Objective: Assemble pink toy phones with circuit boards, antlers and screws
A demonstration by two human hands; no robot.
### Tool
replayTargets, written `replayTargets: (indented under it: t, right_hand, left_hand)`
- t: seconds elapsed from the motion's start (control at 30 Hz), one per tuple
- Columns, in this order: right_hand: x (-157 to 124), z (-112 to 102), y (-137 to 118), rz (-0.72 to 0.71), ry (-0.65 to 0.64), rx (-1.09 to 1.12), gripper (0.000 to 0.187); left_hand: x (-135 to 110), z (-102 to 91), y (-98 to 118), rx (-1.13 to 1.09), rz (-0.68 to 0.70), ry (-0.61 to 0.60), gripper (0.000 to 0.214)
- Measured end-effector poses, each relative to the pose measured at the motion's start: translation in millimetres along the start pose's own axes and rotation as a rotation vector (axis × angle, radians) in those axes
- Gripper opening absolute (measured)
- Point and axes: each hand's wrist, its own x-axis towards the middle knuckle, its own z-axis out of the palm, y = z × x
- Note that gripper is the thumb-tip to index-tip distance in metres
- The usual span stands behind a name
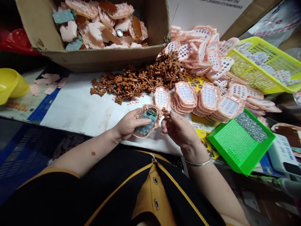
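Closest to the body, the left hand [128, 125] cradles a pink oval plastic shell [147, 121] just above the table edge, fingers curled under it and the thumb pressed on its rim. A green circuit board [147, 121] lies inside the shell. Just beside it, the right hand [180, 128] pinches a small brown plastic piece [166, 113] between thumb and fingertips; its exact shape is too small to tell. Under both lies a white paper sheet [77, 106]. To the right sits a green plastic mesh tray [235, 144] with silver screws [250, 125]. Beyond the hands are stacks of pink keypad shells [207, 100], then a heap of brown plastic sprues [141, 80], then a brown cardboard box [105, 59] of pink parts.
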Motion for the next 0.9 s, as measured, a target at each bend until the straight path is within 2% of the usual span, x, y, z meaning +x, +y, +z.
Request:
replayTargets:
  t: [0.07,0.13,0.2,0.33,0.57,0.67,0.8,0.9]
  right_hand:
    - [-2,0,0,0.037,-0.003,0.125,0.035]
    - [-4,0,-1,-0.005,0.042,0.184,0.033]
    - [-6,0,-2,-0.062,0.088,0.191,0.034]
    - [-8,1,-1,-0.118,0.143,0.168,0.035]
    - [-4,6,6,-0.094,0.185,0.137,0.038]
    - [-5,5,8,-0.153,0.246,0.055,0.041]
    - [-8,4,6,-0.322,0.295,-0.219,0.037]
    - [-7,5,6,-0.329,0.286,-0.377,0.043]
  left_hand:
    - [-1,0.9,0,0.036,0.011,-0.004,0.042]
    - [0,1.1,0,0.014,0.007,0.058,0.043]
    - [1,0.2,0,-0.029,-0.003,0.134,0.041]
    - [2,-1.7,0,-0.063,-0.068,0.194,0.037]
    - [1,1.1,-2,-0.064,-0.116,0.166,0.035]
    - [1,-0.5,-2,-0.077,-0.096,0.163,0.036]
    - [0,-1.7,0,-0.103,-0.044,0.146,0.037]
    - [-1,1.9,-1,-0.108,-0.067,0.077,0.035]
